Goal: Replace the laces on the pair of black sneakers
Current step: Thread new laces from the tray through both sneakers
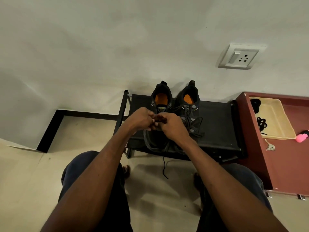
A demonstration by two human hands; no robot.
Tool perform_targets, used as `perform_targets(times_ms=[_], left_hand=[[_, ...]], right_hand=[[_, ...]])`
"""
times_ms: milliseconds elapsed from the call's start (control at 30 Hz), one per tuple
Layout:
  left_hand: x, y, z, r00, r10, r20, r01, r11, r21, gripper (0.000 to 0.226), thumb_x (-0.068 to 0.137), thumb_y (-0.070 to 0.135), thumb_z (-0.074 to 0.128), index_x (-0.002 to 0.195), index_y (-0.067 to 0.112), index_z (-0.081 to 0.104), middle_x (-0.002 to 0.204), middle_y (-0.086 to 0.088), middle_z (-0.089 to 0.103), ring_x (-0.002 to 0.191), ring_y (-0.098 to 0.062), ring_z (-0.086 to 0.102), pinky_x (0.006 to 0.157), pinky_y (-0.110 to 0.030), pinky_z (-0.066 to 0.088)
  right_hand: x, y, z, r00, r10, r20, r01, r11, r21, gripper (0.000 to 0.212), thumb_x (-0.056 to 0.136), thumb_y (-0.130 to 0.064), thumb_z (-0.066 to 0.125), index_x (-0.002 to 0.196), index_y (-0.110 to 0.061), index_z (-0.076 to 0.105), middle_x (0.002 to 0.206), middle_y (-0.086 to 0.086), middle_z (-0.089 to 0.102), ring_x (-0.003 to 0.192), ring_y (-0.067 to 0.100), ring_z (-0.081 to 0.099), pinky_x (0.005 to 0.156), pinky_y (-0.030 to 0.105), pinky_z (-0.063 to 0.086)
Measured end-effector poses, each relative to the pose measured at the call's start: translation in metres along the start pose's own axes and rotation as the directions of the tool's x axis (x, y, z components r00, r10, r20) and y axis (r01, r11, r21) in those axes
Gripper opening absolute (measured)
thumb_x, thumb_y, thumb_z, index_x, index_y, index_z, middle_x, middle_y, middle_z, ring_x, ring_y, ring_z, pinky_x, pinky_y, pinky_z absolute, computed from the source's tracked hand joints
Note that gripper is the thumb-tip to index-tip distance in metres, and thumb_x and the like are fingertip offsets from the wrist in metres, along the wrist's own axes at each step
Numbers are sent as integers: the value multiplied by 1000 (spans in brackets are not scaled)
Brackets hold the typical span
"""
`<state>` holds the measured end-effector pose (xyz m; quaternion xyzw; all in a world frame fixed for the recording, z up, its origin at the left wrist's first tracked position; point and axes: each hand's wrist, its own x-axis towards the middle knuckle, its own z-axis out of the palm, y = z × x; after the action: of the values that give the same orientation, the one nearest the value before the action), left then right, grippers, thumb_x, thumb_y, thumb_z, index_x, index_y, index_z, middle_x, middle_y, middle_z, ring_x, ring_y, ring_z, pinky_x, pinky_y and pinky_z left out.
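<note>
1. Head view: we see left hand (142,119) and right hand (170,125) meeting over left shoe (158,104), fingers curled, pinching a dark lace (164,166) between them; exact grip partly hidden.
2. Both shoes sit side by side on black rack (217,121) against wall; right shoe (189,104) just beside the left one, its laces loose and tangled.
3. One lace end hangs off rack front toward floor.
4. Red cabinet (284,164) at right carries a tray (275,121) with black laces (261,123), keys (269,146), pink item (302,135).
</note>
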<state>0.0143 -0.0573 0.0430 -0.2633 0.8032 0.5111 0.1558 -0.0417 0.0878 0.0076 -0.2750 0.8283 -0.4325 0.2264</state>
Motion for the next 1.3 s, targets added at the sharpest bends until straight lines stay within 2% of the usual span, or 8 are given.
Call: perform_targets(times_ms=[200,333,567,667,767,900,1133,1300], left_hand=[[9,-11,2,992,27,-126,-32,999,-41,9,92,10,66,99,7,61,89,-14,73,76,-22,73,67,-31,59],[13,-14,7,991,46,-125,-58,994,-93,6,92,10,66,96,6,63,91,-15,74,76,-20,71,64,-28,55],[27,-33,13,939,-129,-320,98,989,-113,19,98,11,53,92,8,71,90,-8,69,79,-18,64,73,-35,54],[31,-44,20,931,-220,-293,158,962,-221,17,91,8,56,88,2,72,93,-16,73,82,-26,69,70,-39,55],[38,-55,26,920,-274,-281,180,931,-318,16,87,8,60,89,4,75,95,-13,75,88,-26,71,81,-45,60],[34,-53,29,909,-300,-288,153,885,-440,12,89,4,65,89,5,77,98,-14,74,98,-30,70,88,-46,57],[46,-64,31,927,-285,-246,188,916,-353,14,92,9,64,93,14,77,101,-4,76,92,-19,72,82,-39,61],[34,-55,29,918,-286,-274,165,905,-393,8,87,7,71,91,10,77,97,-7,75,94,-22,71,86,-42,60]], right_hand=[[4,4,5,995,61,-82,-55,995,80,15,91,-2,65,93,-10,77,76,-5,70,66,-11,63,59,7,47],[8,11,4,993,99,-69,-93,992,82,15,91,-8,67,88,-17,78,80,-2,75,78,12,71,74,33,59],[5,19,17,991,-21,-133,-34,918,-396,22,92,-12,50,82,-4,69,86,7,57,75,23,55,65,35,46],[9,22,25,992,-28,-120,-29,893,-449,22,87,-7,52,65,-5,58,80,11,51,70,25,50,60,39,42],[15,27,30,989,46,-141,-87,948,-307,33,82,-2,55,52,-14,48,76,10,52,70,21,49,59,33,37],[18,25,26,982,166,-89,-176,978,-115,18,86,-3,64,74,-8,76,75,0,66,68,5,56,55,18,37],[9,17,36,972,109,-208,-164,949,-271,9,88,-1,56,95,-2,52,94,2,42,76,16,50,57,20,36],[21,25,43,961,154,-231,-198,964,-179,7,88,-4,56,91,-1,62,87,-3,46,72,10,48,53,18,31]])
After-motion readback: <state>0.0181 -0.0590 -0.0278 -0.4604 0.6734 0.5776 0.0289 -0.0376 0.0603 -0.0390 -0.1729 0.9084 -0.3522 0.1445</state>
